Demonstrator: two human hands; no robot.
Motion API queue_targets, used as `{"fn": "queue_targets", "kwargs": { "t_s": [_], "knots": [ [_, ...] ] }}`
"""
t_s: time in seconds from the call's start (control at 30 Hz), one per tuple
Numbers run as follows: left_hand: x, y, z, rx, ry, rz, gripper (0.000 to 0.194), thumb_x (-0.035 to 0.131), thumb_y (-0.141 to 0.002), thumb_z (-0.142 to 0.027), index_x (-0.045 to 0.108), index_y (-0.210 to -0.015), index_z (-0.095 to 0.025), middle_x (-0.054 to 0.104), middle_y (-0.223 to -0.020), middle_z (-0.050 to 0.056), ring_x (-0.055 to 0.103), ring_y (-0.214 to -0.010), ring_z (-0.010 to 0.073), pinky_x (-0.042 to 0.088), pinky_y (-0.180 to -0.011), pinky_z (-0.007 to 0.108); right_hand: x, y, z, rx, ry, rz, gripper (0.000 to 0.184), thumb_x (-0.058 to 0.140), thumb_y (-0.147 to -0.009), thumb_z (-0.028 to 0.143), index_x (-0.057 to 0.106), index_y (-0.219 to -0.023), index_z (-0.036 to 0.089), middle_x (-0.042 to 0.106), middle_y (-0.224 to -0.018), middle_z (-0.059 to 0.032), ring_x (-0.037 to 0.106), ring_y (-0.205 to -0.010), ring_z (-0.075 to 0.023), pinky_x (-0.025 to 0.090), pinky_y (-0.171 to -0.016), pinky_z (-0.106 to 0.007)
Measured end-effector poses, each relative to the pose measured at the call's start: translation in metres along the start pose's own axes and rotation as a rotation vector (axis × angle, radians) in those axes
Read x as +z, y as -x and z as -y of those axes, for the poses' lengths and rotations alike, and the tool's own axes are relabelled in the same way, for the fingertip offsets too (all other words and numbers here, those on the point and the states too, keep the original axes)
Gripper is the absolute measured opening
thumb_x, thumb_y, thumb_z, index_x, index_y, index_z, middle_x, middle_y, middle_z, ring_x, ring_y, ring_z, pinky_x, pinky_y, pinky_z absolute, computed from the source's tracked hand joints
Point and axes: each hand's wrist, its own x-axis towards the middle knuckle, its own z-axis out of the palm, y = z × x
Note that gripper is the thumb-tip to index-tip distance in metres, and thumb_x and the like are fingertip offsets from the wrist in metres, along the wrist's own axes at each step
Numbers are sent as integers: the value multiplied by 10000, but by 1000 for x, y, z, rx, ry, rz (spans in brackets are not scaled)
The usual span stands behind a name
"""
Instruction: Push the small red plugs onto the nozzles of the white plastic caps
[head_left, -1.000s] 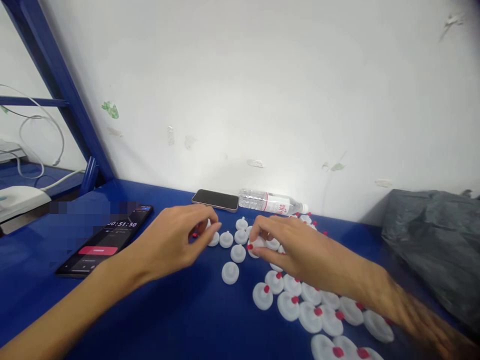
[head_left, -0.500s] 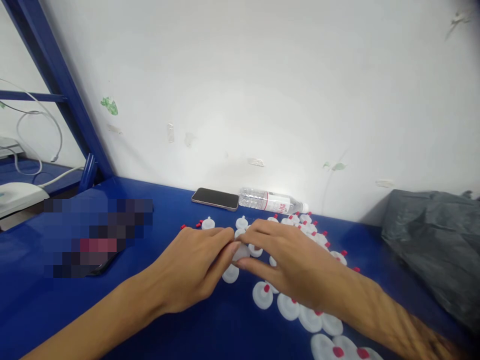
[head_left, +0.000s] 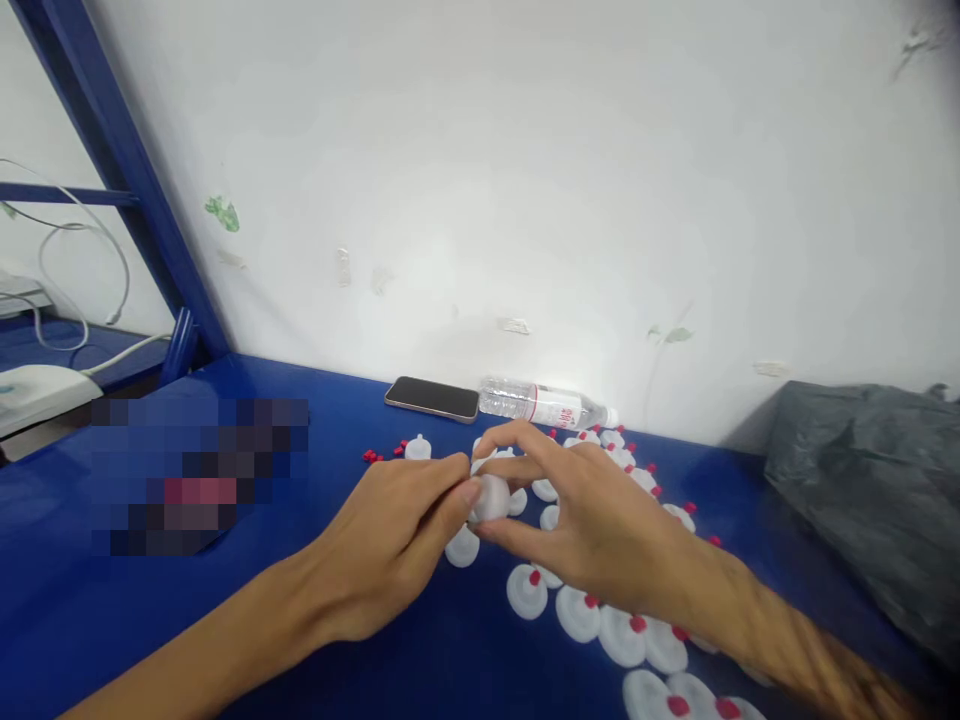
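Between my two hands is a white round plastic nozzle cap, its broad face turned partly toward me. My right hand grips its rim with thumb below and fingers above. At its left edge the thumb and forefinger of my left hand are pinched together on it; whatever else sits between those fingertips is hidden. Just under my hands another white cap lies on the blue table. Plain white caps, such as one with its nozzle up, stand beyond my left hand, near small red tips.
Many white caps with red tips spread under and around my right forearm. A phone and a clear water bottle lie along the wall. A dark plastic bag stands right; a pixelated patch covers something left.
My right fingers have lifted and arched, showing more of the white cap's face. My left hand keeps its pinch at the cap's left edge. The camera view has shifted very slightly.
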Motion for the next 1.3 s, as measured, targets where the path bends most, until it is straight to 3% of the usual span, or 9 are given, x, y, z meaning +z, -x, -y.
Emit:
{"fn": "queue_targets", "kwargs": {
  "t_s": [0.13,0.23,0.33,0.43,0.5,0.8,1.0,1.17,1.3],
  "knots": [
    [-9,-7,-4,-298,509,-128,526,459,-1100,-567,321,-688,-271,237,-607,-100,198,-492,101,205,-445,270,-10,0,-13,-45,310,-153,364,732,-979,261,652,-1328,326,866,-990,33,794,-826,-227,544,-723,-336],
    [-35,-14,-3,-240,428,-275,568,535,-1043,-577,264,-647,-273,222,-596,-95,210,-499,97,208,-445,259,-26,-3,-22,75,402,-198,289,674,-1023,299,712,-1309,291,839,-899,2,756,-706,-230,535,-679,-355],
    [-57,-19,5,-221,89,-9,474,682,-980,-520,487,-665,-224,430,-620,-69,359,-575,112,278,-515,249,-38,-5,-22,183,327,-112,243,627,-1049,350,725,-1262,286,829,-913,9,737,-672,-210,544,-664,-354],
    [-64,-18,18,-251,-37,325,266,757,-936,-433,750,-804,-202,664,-733,-25,538,-665,143,392,-600,254,-36,-4,-17,133,288,-30,124,636,-1040,311,737,-1108,289,824,-1029,0,783,-946,-235,587,-826,-373],
    [-62,-16,27,-237,-54,405,175,782,-911,-367,846,-871,-208,733,-771,-10,585,-699,154,425,-650,261,-29,-2,-16,63,271,0,57,689,-1015,284,744,-1028,281,797,-1172,-23,763,-1092,-241,589,-936,-385],
    [-36,-9,39,-272,30,444,184,877,-838,-327,911,-974,-209,713,-648,-36,549,-529,119,379,-489,241,-15,-3,-22,107,298,190,59,715,-986,282,751,-941,277,777,-891,18,685,-793,-188,454,-744,-320],
    [-29,-10,32,-235,-19,456,117,851,-855,-188,881,-967,-168,708,-644,-42,584,-502,107,444,-494,232,-2,-4,-28,111,291,253,94,726,-948,245,756,-864,274,816,-845,19,725,-802,-192,427,-702,-305],
    [-31,-12,42,-233,-165,530,192,784,-1028,-352,763,-1081,-169,785,-1041,36,742,-870,180,657,-800,359,3,-7,-33,75,300,245,130,710,-961,290,765,-844,279,831,-799,5,728,-713,-209,445,-693,-336],
    [-34,-11,46,-305,-179,618,320,747,-1056,-404,723,-1281,-179,758,-1271,92,758,-1047,238,677,-897,434,-3,-9,-36,13,288,177,302,535,-1044,385,755,-857,298,824,-786,-7,744,-696,-231,511,-689,-366]
  ]
}}
